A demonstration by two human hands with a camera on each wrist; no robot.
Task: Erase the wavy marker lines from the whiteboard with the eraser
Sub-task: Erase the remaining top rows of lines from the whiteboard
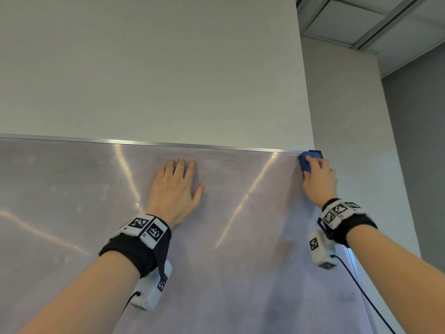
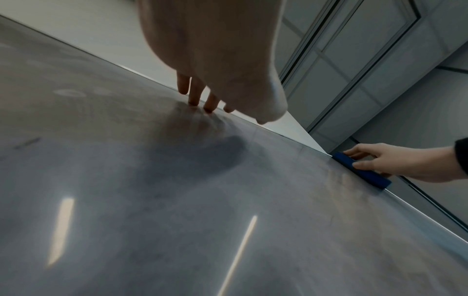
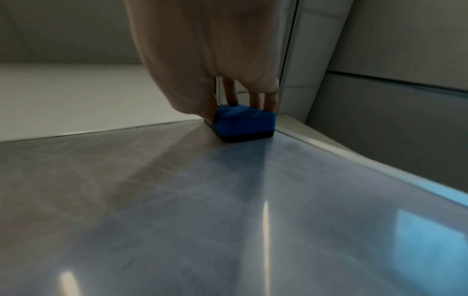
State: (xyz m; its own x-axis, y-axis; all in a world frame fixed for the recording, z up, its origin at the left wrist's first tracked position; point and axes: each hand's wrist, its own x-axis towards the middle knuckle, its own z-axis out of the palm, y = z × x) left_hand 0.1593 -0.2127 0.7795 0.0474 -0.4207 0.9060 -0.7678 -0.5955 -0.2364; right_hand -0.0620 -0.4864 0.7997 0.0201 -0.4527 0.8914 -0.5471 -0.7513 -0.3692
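The whiteboard fills the lower part of the head view, grey and smudged, with only faint residue and no clear wavy line. A blue eraser with a dark felt base sits flat at the board's top right corner. My right hand grips it, thumb on one side and fingers on top, as the right wrist view shows on the eraser. My left hand lies flat on the board with straight fingers, just under the top frame. In the left wrist view its fingertips touch the board, and the eraser shows far right.
An aluminium frame runs along the board's top edge, with a white wall above. The board's right frame ends at a grey wall. Black cables hang from the wrist cameras. Ceiling panels show top right.
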